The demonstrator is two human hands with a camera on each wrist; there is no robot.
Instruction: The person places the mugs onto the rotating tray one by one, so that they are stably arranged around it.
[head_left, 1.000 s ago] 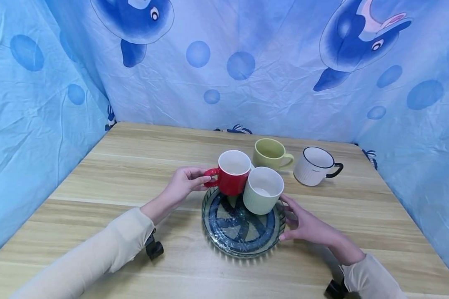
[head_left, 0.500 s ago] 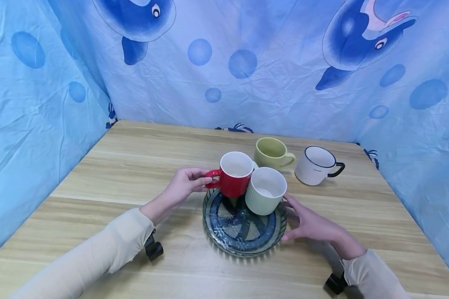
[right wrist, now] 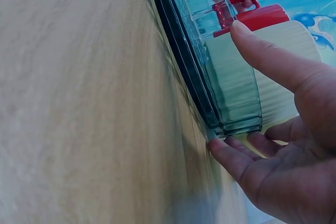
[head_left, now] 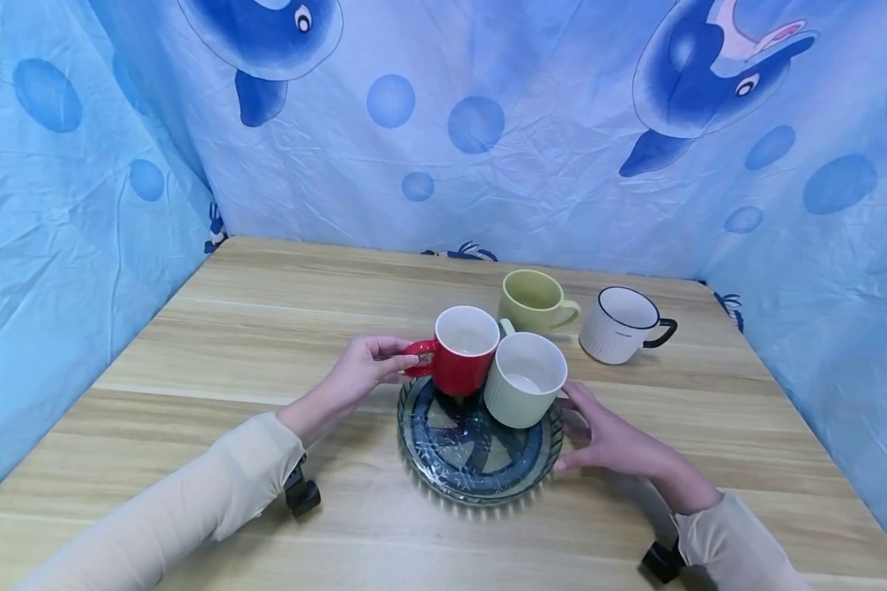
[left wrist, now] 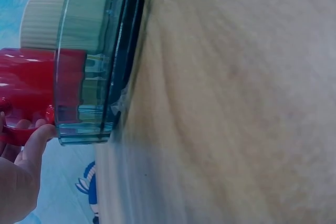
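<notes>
In the head view my left hand point(head_left: 365, 373) pinches the handle of a red mug point(head_left: 464, 361) with a white inside. The mug stands within a round, fluted clear glass dish point(head_left: 480, 480), at its far left side. Beside it in the dish is a pale green ribbed mug point(head_left: 521, 394), its handle partly hidden by the rims. My right hand point(head_left: 613, 439) lies spread against the dish's right side. In the right wrist view its thumb point(right wrist: 268, 56) reaches the glass rim and its fingertips touch the outer wall low down.
Behind the dish stands an olive green mug point(head_left: 535, 304). Farther right is a white mug point(head_left: 615, 328) with a dark rim and black handle. A blue curtain point(head_left: 443, 123) with printed dolphins encloses the wooden table point(head_left: 266, 320) at the back and sides.
The red mug and my left hand have shifted slightly nearer and lower into the dish. The pale green mug has moved slightly right. My right hand stays by the dish's right side.
</notes>
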